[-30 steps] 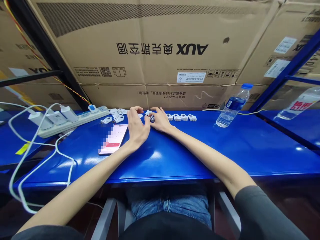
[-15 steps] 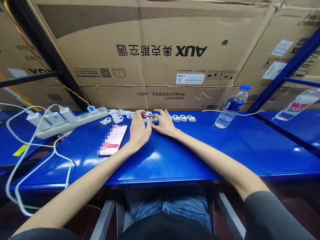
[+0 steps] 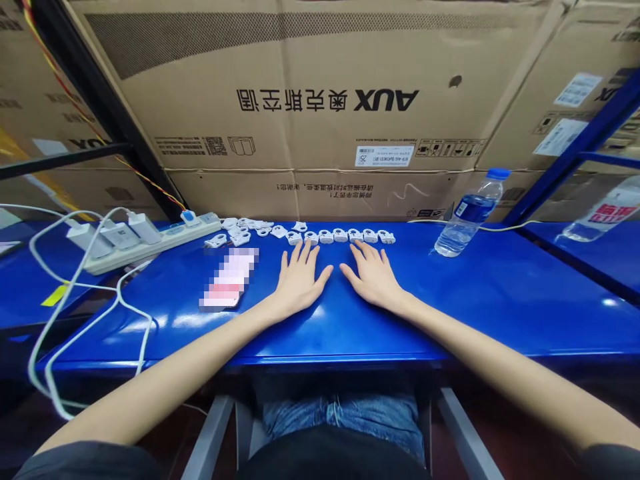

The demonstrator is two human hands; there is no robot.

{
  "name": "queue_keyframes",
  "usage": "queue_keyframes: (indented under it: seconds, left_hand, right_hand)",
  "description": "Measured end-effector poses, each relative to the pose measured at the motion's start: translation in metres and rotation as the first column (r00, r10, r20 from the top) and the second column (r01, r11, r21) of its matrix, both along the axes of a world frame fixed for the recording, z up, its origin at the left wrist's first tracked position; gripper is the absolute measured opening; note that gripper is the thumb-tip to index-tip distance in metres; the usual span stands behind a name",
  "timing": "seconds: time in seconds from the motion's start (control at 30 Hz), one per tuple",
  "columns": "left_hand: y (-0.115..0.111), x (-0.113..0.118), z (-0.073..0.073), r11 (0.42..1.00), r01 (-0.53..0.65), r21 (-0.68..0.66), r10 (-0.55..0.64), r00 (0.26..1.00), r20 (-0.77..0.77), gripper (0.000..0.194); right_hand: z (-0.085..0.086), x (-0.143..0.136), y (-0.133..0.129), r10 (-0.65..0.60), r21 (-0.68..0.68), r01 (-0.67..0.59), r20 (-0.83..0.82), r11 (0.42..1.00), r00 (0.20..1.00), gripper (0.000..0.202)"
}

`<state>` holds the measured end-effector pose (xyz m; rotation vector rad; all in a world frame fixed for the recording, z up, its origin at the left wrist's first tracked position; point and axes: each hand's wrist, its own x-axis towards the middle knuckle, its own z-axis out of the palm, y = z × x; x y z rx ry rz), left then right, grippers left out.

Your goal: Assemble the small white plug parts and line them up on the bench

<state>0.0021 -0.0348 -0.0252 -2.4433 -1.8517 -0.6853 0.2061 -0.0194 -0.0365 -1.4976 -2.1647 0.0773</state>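
Our left hand [image 3: 300,280] and right hand [image 3: 375,277] lie spread, empty, before the plug row [image 3: 341,235], fingertip contact unclear; left of that row, blocky pixels mask a phone [image 3: 229,280].

The left hand [image 3: 300,279] and right hand [image 3: 374,277] lay palm down, fingers spread, on the blue table [image 3: 450,307]; their fingertips reached the near side of a row of white plugs [image 3: 341,235], though contact could not be told; looser white pieces [image 3: 241,237] lay bunched left of the row; a partly blurred phone [image 3: 230,277] lay beside the left hand; a capped bottle [image 3: 470,213] stood at right, before a cardboard box [image 3: 310,53].
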Motion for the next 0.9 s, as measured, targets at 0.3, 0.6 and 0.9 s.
queue_keyframes:
  seconds: [0.3, 0.6, 0.9]
  left_hand:
    - [0.016, -0.017, 0.011, 0.984, -0.135, -0.119, 0.130, 0.990, -0.052, 0.070]
    - [0.016, -0.017, 0.014, 0.986, -0.120, -0.118, 0.117, 0.993, -0.032, 0.071]
    - [0.007, -0.012, 0.018, 0.993, -0.094, -0.066, 0.097, 0.994, 0.056, 0.072]
  right_hand:
    - [0.017, -0.007, -0.014, -0.033, -0.244, 0.069, 0.149, 0.967, 0.988, 0.072]
    - [0.025, -0.011, -0.018, -0.042, -0.296, 0.096, 0.184, 0.950, 0.982, 0.073]
    - [0.025, -0.010, -0.016, -0.046, -0.293, 0.037, -0.023, 0.955, 0.999, 0.071]
